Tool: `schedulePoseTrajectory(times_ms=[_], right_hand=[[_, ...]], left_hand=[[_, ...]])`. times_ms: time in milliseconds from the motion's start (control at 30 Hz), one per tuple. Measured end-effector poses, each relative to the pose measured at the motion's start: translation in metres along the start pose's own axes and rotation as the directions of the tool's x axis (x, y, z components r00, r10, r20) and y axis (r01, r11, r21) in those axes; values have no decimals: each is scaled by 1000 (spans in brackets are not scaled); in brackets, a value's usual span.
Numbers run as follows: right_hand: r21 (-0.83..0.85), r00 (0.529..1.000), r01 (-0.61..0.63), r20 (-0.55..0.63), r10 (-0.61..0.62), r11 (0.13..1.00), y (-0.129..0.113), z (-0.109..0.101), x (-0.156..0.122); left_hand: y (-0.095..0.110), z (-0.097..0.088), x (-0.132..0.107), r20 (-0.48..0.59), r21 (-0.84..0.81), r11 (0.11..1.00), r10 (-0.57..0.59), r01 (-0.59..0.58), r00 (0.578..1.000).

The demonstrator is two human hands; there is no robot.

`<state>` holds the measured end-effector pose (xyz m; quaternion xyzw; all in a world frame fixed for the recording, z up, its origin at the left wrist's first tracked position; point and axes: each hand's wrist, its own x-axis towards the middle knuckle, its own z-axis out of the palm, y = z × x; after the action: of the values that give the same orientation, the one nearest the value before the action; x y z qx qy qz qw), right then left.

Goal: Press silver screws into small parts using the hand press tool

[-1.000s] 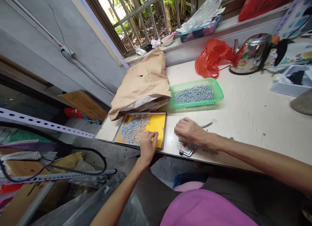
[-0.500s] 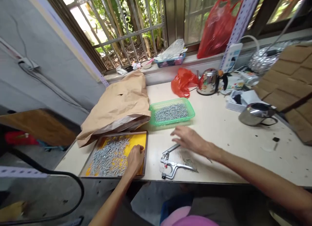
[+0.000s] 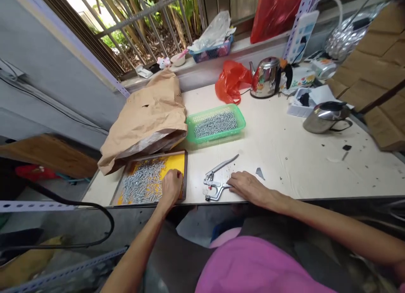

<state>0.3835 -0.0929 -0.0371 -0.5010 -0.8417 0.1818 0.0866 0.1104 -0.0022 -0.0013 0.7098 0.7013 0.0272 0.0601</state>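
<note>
While one hand [image 3: 248, 186] touches one tool [image 3: 217, 190], two containers [image 3: 176, 161] hold metal pieces [image 3: 142, 182].

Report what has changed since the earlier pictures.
The right hand has drawn back from over the upper handle of the silver metal pliers to their lower handle; whether it grips is unclear. The left hand has shifted toward the right wall of the yellow-floored rectangular tray. The green plastic basket and brown paper bag stayed put.
</note>
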Motion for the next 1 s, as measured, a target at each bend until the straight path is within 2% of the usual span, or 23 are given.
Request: schedulePoseTrajectory(times_ms=[67,133,167,233,333,467,633,800,1000], right_hand=[[-16,1000,4,7,-4,1000,0,1,0],[-28,1000,5,16,-5,1000,0,2,1],[-36,1000,2,20,-1,999,0,2,1],[-51,1000,-3,20,4,999,0,2,1],[-62,1000,4,2,-4,998,0,4,0],[-56,1000,13,-10,-13,998,2,6,0],[-42,1000,13,-22,-14,999,3,8,-1],[-60,1000,1,-17,-2,998,1,5,-1],[-81,1000,18,-20,-19,997,0,2,-3]], left_hand=[[7,-3,-8,8,-244,969,-26,27,1000],[20,-3,-21,169,-516,848,-39,122,985],[27,-2,-29,272,-610,770,-21,189,962],[42,2,-43,414,-700,650,32,296,910],[55,10,-55,500,-709,592,39,383,865],[54,15,-56,567,-647,603,-28,466,823],[48,21,-58,595,-631,599,-35,494,803],[48,25,-57,598,-639,599,-7,482,801],[49,21,-52,656,-575,664,25,478,754]])
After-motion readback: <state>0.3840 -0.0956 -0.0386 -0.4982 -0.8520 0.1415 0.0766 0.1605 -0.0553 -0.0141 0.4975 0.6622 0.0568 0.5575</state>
